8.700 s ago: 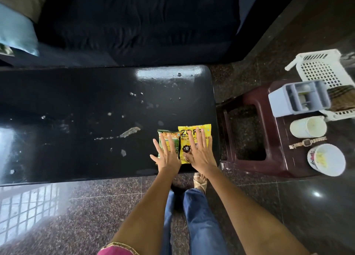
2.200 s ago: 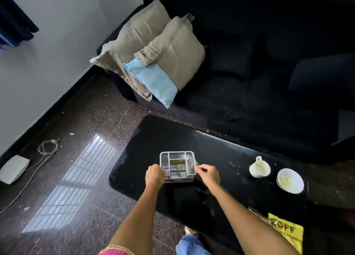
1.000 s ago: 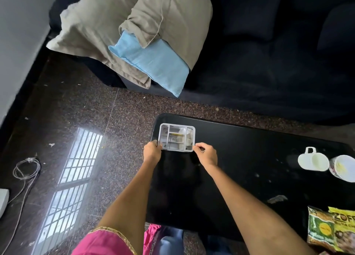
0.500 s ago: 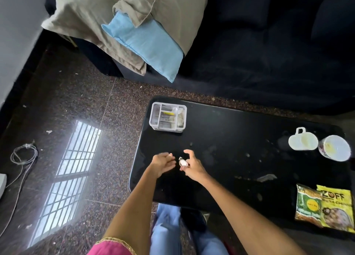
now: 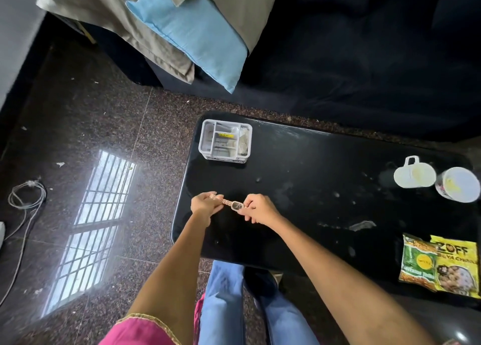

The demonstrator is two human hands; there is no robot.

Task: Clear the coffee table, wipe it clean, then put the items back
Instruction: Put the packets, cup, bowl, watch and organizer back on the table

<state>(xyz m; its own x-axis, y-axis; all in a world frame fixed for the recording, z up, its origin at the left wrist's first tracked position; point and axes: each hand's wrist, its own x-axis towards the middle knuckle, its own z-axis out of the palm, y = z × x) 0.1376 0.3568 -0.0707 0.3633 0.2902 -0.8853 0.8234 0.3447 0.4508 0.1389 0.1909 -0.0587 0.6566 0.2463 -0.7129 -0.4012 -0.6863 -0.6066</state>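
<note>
Over the left end of the black coffee table (image 5: 312,196), both hands stretch a gold wristwatch (image 5: 230,203) out flat. My left hand (image 5: 205,205) pinches one end of its strap and my right hand (image 5: 256,209) pinches the other, beside the dial. A grey divided organiser (image 5: 225,143) stands at the far left corner. At the far right sit a white mug (image 5: 413,175) and a white cup (image 5: 458,188). Two snack packets, green (image 5: 419,262) and yellow (image 5: 455,266), lie at the near right corner. Smears and a scrap (image 5: 361,225) mark the tabletop.
A dark sofa (image 5: 351,45) runs along the far side, with beige and blue cushions (image 5: 187,30) at its left end. Polished speckled floor (image 5: 91,162) lies to the left, with a coiled cable (image 5: 23,199). My legs in jeans (image 5: 226,305) are below the near table edge.
The organiser was set at the far left corner and released. Both hands pulled back toward me and now hold the wristwatch, stretched out between them.
</note>
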